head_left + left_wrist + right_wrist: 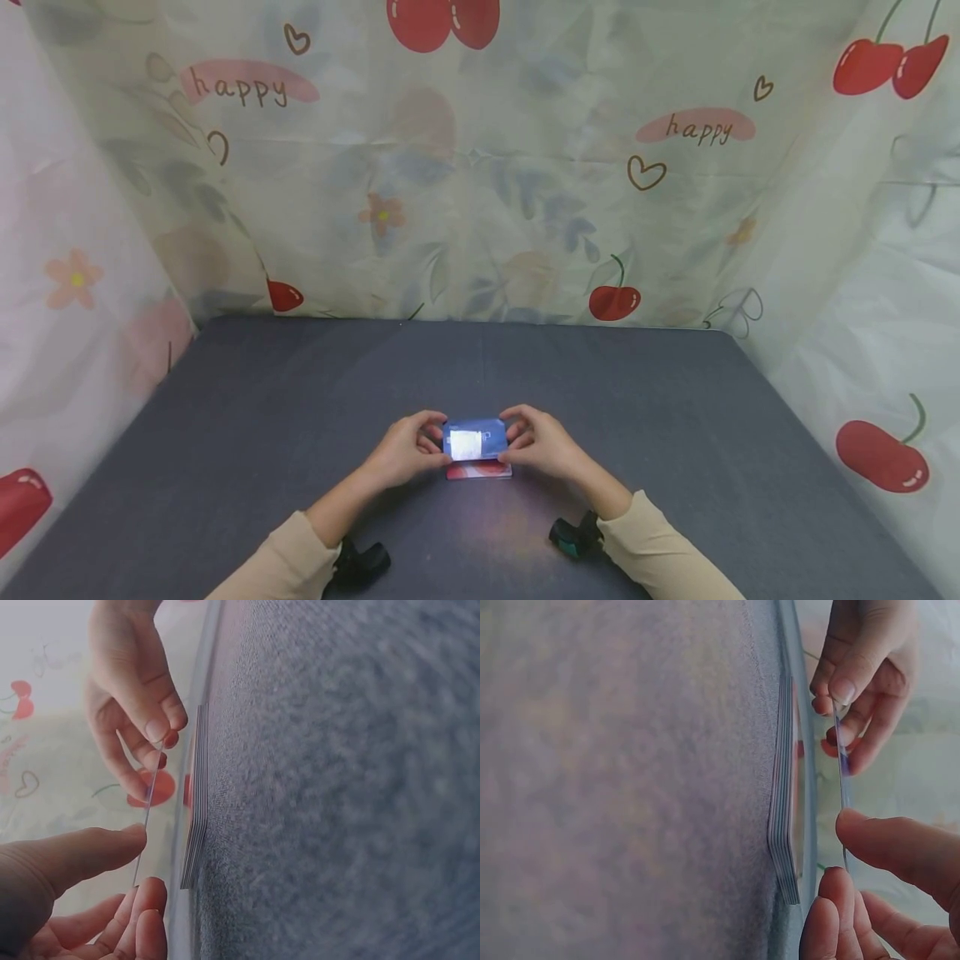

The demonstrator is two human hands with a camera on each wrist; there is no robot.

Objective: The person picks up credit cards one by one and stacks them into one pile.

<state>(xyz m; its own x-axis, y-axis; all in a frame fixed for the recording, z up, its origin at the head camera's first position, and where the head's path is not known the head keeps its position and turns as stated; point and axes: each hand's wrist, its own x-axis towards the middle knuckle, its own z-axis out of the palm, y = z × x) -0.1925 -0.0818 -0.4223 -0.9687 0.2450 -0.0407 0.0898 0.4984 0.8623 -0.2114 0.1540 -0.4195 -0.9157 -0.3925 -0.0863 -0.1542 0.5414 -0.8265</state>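
Note:
A thin blue plastic card (pixel 492 439) with a bright glare patch is held level between both hands in the head view. My left hand (pixel 408 448) pinches its left end between thumb and fingers. The right end is pinched the same way by my right hand (pixel 543 443). Directly beneath lies a neat stack of cards (pixel 480 471), its top one red and white, resting on the dark table. Edge-on in the left wrist view, the held card (pixel 152 796) is apart from the stack (pixel 196 817). A gap also separates them in the right wrist view, where several layers of the stack (pixel 784 802) show.
The dark grey cloth-covered table (pixel 225 433) spreads around the hands. A printed curtain (pixel 480 208) with cherries and hearts stands along its back and sides. Black wrist straps (pixel 363 565) with devices sit under both forearms, close above the table.

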